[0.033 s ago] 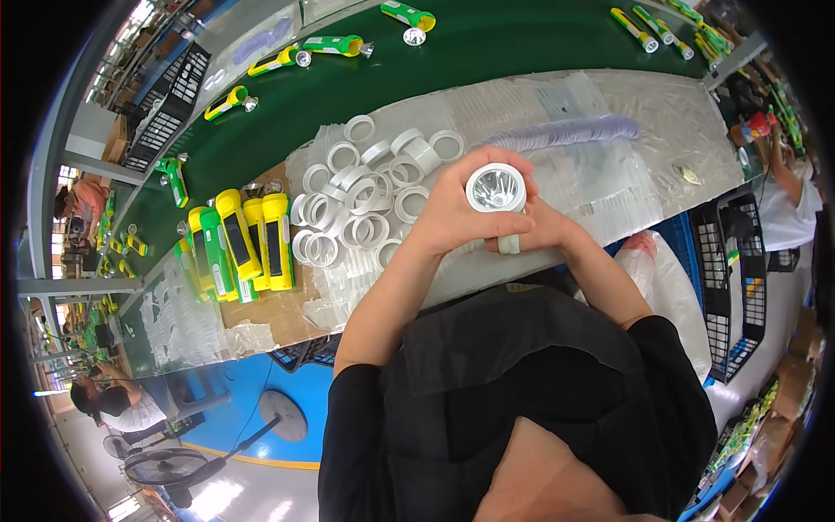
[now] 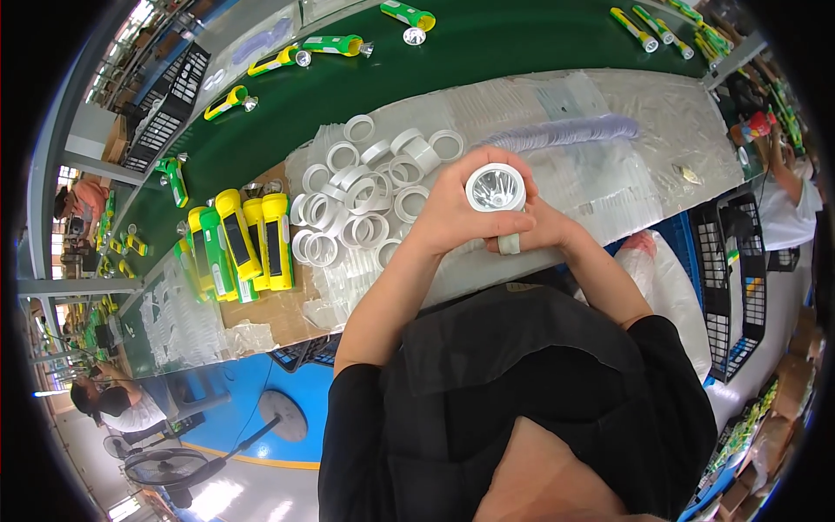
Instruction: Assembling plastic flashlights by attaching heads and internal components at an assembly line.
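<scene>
In front of my chest, both hands hold a flashlight (image 2: 495,188), its round reflector and white front ring facing up. My left hand (image 2: 450,207) is closed round the head, with the thumb across the near side. My right hand (image 2: 546,228) closes in from the right, under and beside the head. Most of the flashlight's body is hidden by the fingers. A pale band (image 2: 508,244) shows below the hands; I cannot tell what it belongs to. Left of my hands lies a loose heap of white rings (image 2: 423,156). Beyond them stretches a row of thin clear discs (image 2: 565,133).
Several yellow and green flashlights (image 2: 231,237) lie together on cardboard at the left. More flashlights with hanging reflectors (image 2: 335,45) lie on the green belt (image 2: 522,43). A black crate (image 2: 735,287) and white sack (image 2: 678,304) stand at right. Other people work at both sides.
</scene>
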Motion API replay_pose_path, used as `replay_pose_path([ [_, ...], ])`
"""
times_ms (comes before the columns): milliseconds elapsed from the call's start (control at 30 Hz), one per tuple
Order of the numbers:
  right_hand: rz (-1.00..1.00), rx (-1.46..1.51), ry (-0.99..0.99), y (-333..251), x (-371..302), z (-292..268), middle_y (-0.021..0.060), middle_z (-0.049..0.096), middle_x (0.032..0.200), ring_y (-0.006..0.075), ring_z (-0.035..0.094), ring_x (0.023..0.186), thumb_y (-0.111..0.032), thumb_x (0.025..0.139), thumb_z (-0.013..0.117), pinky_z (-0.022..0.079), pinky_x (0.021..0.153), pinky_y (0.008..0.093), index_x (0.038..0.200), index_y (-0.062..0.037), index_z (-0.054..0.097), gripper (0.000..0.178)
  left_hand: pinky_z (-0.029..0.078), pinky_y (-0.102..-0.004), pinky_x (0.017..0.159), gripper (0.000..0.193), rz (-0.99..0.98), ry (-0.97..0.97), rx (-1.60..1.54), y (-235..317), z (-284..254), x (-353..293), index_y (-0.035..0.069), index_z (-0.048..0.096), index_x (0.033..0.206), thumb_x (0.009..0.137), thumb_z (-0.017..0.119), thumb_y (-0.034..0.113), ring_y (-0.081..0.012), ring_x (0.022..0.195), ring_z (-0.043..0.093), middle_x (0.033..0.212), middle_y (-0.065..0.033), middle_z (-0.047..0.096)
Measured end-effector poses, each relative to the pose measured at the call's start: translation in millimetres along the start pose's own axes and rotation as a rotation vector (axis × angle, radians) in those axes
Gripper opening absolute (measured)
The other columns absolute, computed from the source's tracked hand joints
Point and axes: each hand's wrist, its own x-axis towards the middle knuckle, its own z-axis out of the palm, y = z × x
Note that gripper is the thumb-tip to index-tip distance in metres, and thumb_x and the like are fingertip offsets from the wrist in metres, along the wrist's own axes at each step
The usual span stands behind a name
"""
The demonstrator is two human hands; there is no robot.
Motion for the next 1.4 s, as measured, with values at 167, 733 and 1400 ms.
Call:
replay_pose_path([
  [167,-0.097,-0.02,0.095,2.8,-3.9,7.8,0.0041,0.065,0.103,0.017,0.064,0.094,-0.005,0.072,0.077,0.052,0.083,0.032,0.118,-0.0065,0.055,0.051,0.054,-0.0289,0.077,0.033,-0.118,0.168,0.121,9.3,14.5,-2.2,0.002,0.062,0.103,0.073,0.075,0.005,-0.0163,0.089,0.066,0.096,-0.009,0.068],
  [733,-0.4,-0.372,0.531,10.1,0.7,17.7,0.0158,0.067,0.107,0.0262,0.066,0.099,-0.006,0.075,0.073,0.051,0.084,0.0352,0.119,-0.0003,0.058,0.047,0.052,-0.0323,0.087,0.037,0.118,0.49,0.367,-7.8,35.3,-4.1,0.002,0.061,0.105,0.072,0.079,0.007,-0.0135,0.093,0.064,0.099,-0.007,0.067],
  [1400,0.106,-0.708,0.154,-52.1,-52.0,-33.1,0.0091,0.065,0.084,0.0238,0.065,0.076,-0.024,0.078,0.075,0.051,0.07,0.0351,0.11,0.0001,0.056,0.044,0.049,-0.0437,0.063,0.032,0.059,0.324,0.79,-37.0,8.0,-1.9,0.004,0.058,0.099,0.098,0.053,0.036,-0.0385,0.072,0.064,0.079,-0.0174,0.066],
])
